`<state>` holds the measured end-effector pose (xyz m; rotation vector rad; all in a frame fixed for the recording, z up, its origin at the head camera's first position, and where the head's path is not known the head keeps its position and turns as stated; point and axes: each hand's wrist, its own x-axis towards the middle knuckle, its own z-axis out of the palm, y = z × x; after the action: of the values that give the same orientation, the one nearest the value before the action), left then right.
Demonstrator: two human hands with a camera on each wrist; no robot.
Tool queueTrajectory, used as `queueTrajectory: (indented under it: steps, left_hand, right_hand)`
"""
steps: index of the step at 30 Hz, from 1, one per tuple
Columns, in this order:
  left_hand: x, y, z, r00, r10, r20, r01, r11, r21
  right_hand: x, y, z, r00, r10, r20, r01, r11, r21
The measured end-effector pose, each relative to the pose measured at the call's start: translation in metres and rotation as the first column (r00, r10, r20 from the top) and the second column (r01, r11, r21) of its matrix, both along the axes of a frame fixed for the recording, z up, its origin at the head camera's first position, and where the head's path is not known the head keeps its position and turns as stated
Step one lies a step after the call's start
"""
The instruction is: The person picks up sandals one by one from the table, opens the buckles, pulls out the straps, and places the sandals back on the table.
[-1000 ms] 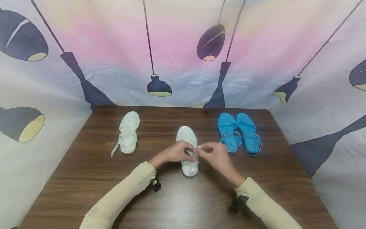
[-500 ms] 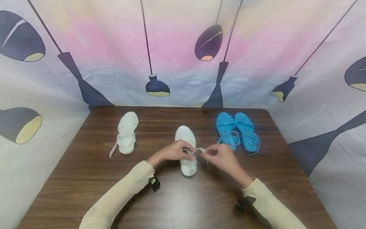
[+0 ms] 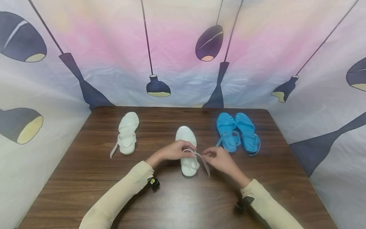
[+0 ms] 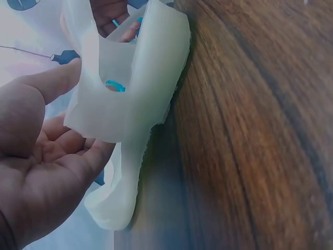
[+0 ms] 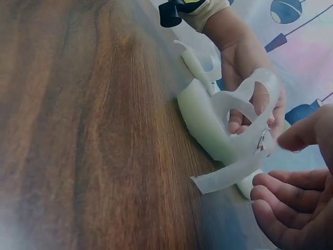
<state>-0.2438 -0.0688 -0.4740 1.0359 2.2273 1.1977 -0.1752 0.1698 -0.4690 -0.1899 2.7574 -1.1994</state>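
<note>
A white sandal (image 3: 186,135) lies in the middle of the table, toe pointing away. My left hand (image 3: 174,151) is over its left side, thumb and fingers around the ankle strap (image 4: 91,47) close to the metal buckle (image 5: 263,140). The exact contact is partly hidden. Past the buckle, the strap's free end (image 3: 206,167) hangs down to the right. Just right of it is my right hand (image 3: 218,158), its fingers loosely bent and thumb apart. In the right wrist view nothing lies between that hand's fingertips (image 5: 263,179).
Another white sandal (image 3: 126,143), strap undone, stands at the table's back left. Two blue sandals (image 3: 225,119) sit side by side at the back right, close beyond my right hand. A lamp-patterned cloth (image 3: 177,47) hangs behind the wooden table (image 3: 177,203).
My right hand drew the strap's end out to the right, then let go of it, and the end dropped down. The left hand stayed at the sandal.
</note>
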Motion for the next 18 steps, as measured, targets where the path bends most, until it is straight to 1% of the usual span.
queueTrajectory:
  steps: [3, 9, 13, 16, 18]
  left_hand:
    - [0.001, -0.004, 0.001, 1.000, 0.024, -0.016, -0.024, 1.000, 0.015]
    - [0.003, -0.011, 0.006, 0.997, 0.075, -0.007, -0.075, 0.996, 0.051]
    - [0.004, -0.013, 0.008, 0.996, 0.088, -0.034, -0.087, 0.996, 0.029]
    - [0.006, -0.013, 0.007, 0.995, 0.083, -0.055, -0.082, 0.997, 0.006]
    - [0.006, -0.013, 0.005, 0.995, 0.079, -0.064, -0.080, 0.997, -0.006]
  right_hand:
    - [-0.004, -0.004, -0.002, 1.000, -0.003, -0.011, 0.003, 1.000, 0.008]
    - [-0.011, -0.015, -0.005, 0.997, 0.019, -0.077, -0.020, 1.000, -0.005]
    - [-0.015, -0.022, -0.008, 0.996, 0.037, -0.076, -0.041, 0.998, -0.053]
    - [-0.015, -0.026, -0.012, 0.997, 0.038, -0.067, -0.044, 0.995, -0.086]
    - [-0.015, -0.028, -0.013, 0.997, 0.030, -0.076, -0.038, 0.994, -0.101]
